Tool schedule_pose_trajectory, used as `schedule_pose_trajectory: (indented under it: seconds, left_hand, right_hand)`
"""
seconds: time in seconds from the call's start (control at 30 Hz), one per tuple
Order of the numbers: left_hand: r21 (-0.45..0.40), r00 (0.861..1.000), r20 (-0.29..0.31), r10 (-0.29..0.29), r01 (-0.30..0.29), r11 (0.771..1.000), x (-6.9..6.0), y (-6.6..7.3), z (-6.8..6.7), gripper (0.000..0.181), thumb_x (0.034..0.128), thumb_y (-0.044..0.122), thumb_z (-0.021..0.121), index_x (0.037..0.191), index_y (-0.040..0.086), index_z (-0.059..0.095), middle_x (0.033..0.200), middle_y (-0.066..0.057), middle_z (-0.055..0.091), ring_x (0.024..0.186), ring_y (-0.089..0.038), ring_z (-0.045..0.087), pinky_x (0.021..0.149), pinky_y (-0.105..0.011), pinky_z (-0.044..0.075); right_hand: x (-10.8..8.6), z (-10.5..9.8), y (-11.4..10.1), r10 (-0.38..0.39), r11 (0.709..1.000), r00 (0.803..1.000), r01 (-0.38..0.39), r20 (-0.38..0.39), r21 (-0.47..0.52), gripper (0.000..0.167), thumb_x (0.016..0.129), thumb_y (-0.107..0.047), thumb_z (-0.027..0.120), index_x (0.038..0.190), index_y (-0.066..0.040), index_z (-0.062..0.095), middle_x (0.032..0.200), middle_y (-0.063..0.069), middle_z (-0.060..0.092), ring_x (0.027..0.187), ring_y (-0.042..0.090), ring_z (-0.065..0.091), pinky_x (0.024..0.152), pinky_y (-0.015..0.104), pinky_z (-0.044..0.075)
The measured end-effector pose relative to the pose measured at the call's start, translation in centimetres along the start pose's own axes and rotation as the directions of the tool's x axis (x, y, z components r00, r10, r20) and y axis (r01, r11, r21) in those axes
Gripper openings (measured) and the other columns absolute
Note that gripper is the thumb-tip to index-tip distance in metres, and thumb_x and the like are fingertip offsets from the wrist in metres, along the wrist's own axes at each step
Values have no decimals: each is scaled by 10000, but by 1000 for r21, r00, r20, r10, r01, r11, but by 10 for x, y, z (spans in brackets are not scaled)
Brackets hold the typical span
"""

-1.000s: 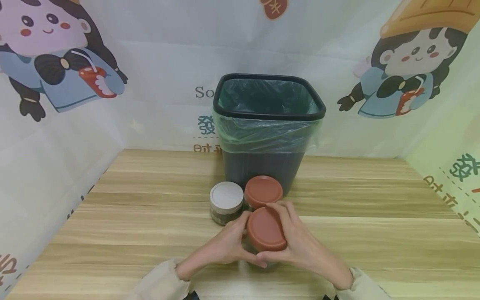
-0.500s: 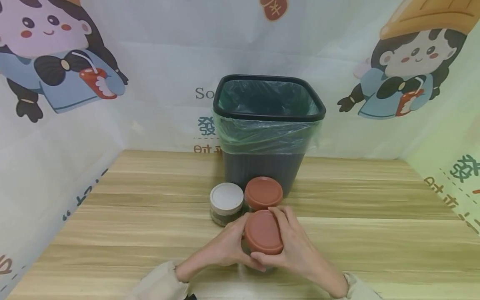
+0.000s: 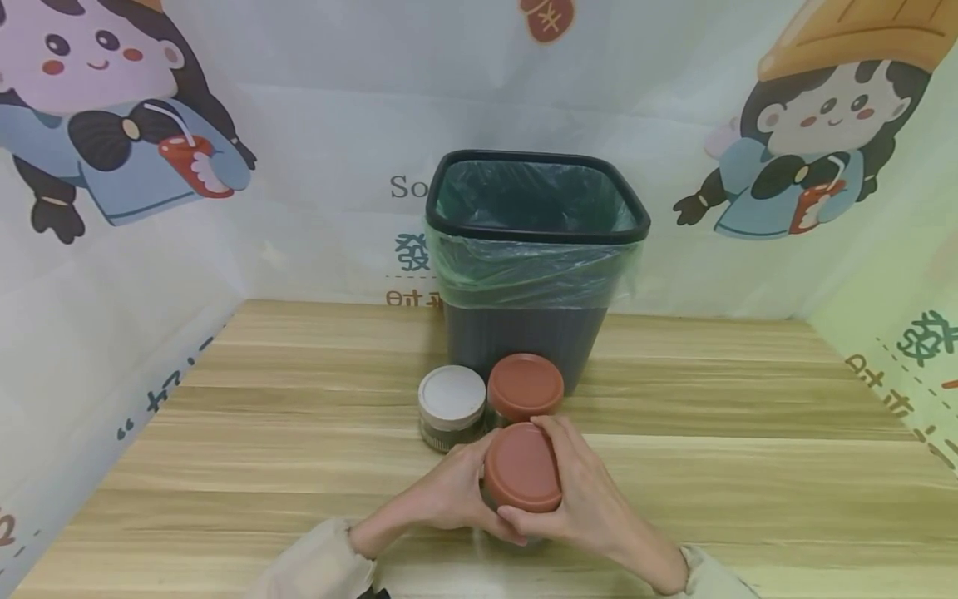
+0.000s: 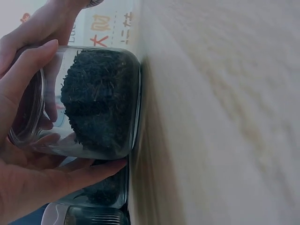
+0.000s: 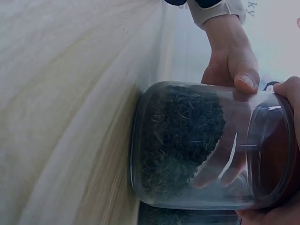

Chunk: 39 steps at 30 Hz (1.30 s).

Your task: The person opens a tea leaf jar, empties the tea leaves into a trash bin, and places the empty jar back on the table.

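Observation:
A clear glass jar (image 4: pixel 101 103) of dark dried leaves, possibly tea, stands upright on the wooden table. Its reddish-brown lid (image 3: pixel 522 467) faces up in the head view. My left hand (image 3: pixel 456 491) grips the glass body from the left. Fingers and thumb of my right hand (image 3: pixel 591 495) curl round the lid's edge from the right. In the right wrist view the leaves (image 5: pixel 180 140) fill the lower part of the jar. Just behind it stand a second jar with a reddish-brown lid (image 3: pixel 526 383) and a jar with a white lid (image 3: pixel 451 393).
A dark bin (image 3: pixel 516 337) lined with a green plastic bag (image 3: pixel 539 274) stands directly behind the jars. Bare wooden table (image 3: pixel 748 466) extends to both sides. A printed cloth backdrop (image 3: pixel 322 166) encloses the back and sides.
The right hand and the gripped lid have shifted slightly left and toward me. The right thumb has come further left along the lid's front edge. The left hand has barely moved.

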<state>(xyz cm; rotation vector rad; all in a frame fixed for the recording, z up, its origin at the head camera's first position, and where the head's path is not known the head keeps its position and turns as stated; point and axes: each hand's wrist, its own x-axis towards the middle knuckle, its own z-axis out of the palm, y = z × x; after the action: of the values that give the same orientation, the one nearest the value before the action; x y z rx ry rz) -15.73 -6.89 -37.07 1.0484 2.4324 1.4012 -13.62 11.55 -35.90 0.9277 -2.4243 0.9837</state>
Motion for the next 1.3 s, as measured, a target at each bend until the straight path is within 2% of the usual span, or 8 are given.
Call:
schedule_pose_trajectory:
  seconds: [0.3,0.5,0.67,0.83,1.07,1.3]
  left_hand:
    - [58,1000,-16,9,-8,998,1,-1,-1,854,508,275,862,1234,163,427,1140,64,558,1045,-76,507,922,-297,401]
    - [53,1000,-14,-4,5,999,1,-1,-2,866,498,280,866,1237,169,428,1135,73,556,1048,-71,505,923,-278,402]
    - [54,1000,-5,-16,16,998,1,-1,-2,856,500,282,865,1231,171,433,1122,75,556,1039,-69,507,910,-263,410]
    - [28,1000,28,-14,14,1000,1,0,-5,855,512,261,861,1242,170,425,1132,69,554,1045,-66,505,913,-261,408]
    - [0,997,75,27,-27,1000,1,-2,-7,849,536,228,853,1257,156,410,1163,47,545,1058,-65,502,928,-255,399]
    - [-6,994,100,37,-37,999,1,-2,-9,852,538,217,853,1261,150,406,1177,37,543,1075,-64,494,948,-253,384]
  right_hand:
    - [2,0,2,-17,999,1000,17,7,31,749,703,-483,681,1238,-50,387,1136,17,460,938,122,518,739,321,496]
    - [3,-1,5,-58,997,998,57,21,46,733,702,-469,687,1230,-50,399,1155,22,464,948,126,511,750,324,493]
    - [6,-4,9,-91,993,994,85,65,88,735,693,-456,700,1231,-57,399,1163,16,460,963,132,509,769,331,489]
    - [9,-9,12,-109,987,986,93,128,129,768,686,-494,691,1246,-61,393,1182,11,458,994,130,504,793,330,482]
    - [9,-15,12,-129,988,976,112,173,103,764,694,-477,697,1264,-55,411,1176,36,402,962,142,497,762,340,485]
    - [9,-19,12,-129,989,969,109,212,102,761,692,-429,720,1305,-114,399,1232,22,387,1016,147,484,784,348,481]
